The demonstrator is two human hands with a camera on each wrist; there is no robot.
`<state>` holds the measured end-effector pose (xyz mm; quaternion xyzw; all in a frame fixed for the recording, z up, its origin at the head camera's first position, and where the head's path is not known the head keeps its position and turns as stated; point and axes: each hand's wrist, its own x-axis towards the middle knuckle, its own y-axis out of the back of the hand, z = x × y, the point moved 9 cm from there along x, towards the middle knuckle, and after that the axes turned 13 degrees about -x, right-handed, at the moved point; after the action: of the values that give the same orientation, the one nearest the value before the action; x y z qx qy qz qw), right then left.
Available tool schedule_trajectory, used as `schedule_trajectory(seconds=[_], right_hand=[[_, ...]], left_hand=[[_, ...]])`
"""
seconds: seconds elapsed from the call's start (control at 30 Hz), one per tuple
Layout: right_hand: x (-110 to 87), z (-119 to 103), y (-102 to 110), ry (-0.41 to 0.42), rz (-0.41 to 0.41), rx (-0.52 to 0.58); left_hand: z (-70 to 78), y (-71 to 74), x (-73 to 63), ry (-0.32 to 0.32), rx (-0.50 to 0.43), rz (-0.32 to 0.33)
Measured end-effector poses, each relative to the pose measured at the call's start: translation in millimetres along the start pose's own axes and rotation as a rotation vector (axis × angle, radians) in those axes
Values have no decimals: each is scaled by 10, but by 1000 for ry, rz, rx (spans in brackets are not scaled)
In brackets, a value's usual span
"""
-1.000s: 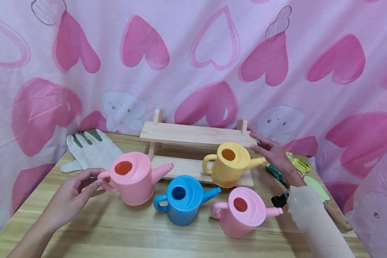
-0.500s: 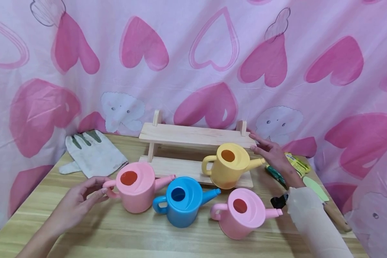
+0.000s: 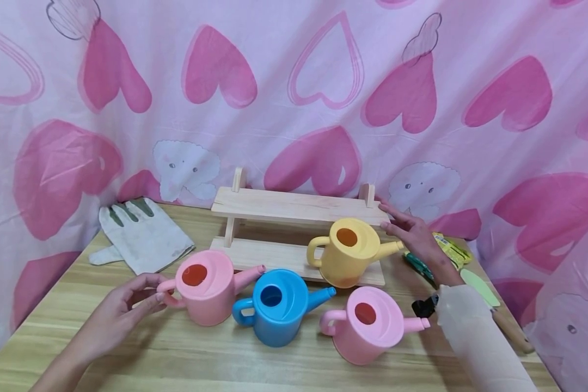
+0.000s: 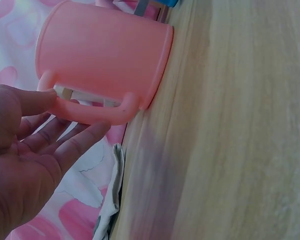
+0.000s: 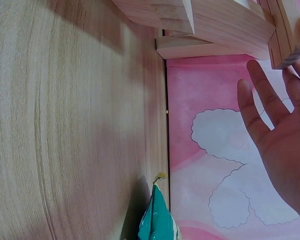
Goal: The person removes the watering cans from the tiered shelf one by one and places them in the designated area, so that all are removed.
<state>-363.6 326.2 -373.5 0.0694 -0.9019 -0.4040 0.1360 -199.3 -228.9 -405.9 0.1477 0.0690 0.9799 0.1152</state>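
A pink watering can (image 3: 207, 294) stands on the table at the left, its spout toward the blue watering can (image 3: 278, 313). My left hand (image 3: 127, 310) pinches its handle (image 4: 92, 112) between thumb and fingers, as the left wrist view shows. A second pink watering can (image 3: 365, 332) stands to the right of the blue one. Behind them, a yellow watering can (image 3: 345, 261) sits at the lower board of a two-tier wooden shelf (image 3: 294, 204). With fingers extended, my right hand (image 3: 414, 234) touches the right end of the shelf's upper board.
A white work glove (image 3: 147, 231) lies at the back left. On the right are a yellow packet (image 3: 453, 250), a green packet (image 3: 418, 267) and a trowel with a pale green blade (image 3: 480, 286). A pink heart-print curtain (image 3: 294, 71) hangs behind the table.
My left hand has brought the pink watering can down and slightly right, to stand on the table beside the blue one. The right hand has stayed at the shelf's end.
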Motion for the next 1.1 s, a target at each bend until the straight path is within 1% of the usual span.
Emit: schedule_trajectory(seconds=[0.03,0.1,0.27,0.33,0.43,0.5,0.57,0.63,0.7,0.77,0.8,0.83,0.9,1.03,1.1], right_hand=[[0,3,-1,-1,-1,0],[-3,9,-5,-3,-3,7],[-8,28,-10,-13,-6,17],[-11,36,-13,-21,-9,12],[-11,40,-15,-36,-12,20],[-8,42,-12,-42,-14,25],[-8,36,-7,-41,-16,25],[-12,29,-1,-33,-16,14],[-17,27,2,-23,-17,3],[-19,22,3,-17,-17,-3],[-19,23,2,-16,-18,-5],[-16,27,2,-18,-17,-7],[-10,36,-3,-27,-19,-5],[-6,54,-2,-62,-24,-2],[-12,56,6,-72,-28,-8]], left_hand=[[-10,9,-1,4,12,5],[-31,24,-3,4,6,3],[13,21,9,-21,87,-20],[41,11,18,-18,112,-35],[87,25,44,-10,101,-45],[149,46,79,-11,109,-32],[250,66,140,-30,135,-11],[381,62,224,-62,156,4],[537,23,324,-98,186,10],[710,-57,444,-137,196,-3],[794,-109,505,-146,205,-13],[874,-168,567,-146,225,-21],[1009,-302,685,-126,258,-47],[1227,-643,923,-100,288,-135],[1314,-842,1036,-101,279,-183]])
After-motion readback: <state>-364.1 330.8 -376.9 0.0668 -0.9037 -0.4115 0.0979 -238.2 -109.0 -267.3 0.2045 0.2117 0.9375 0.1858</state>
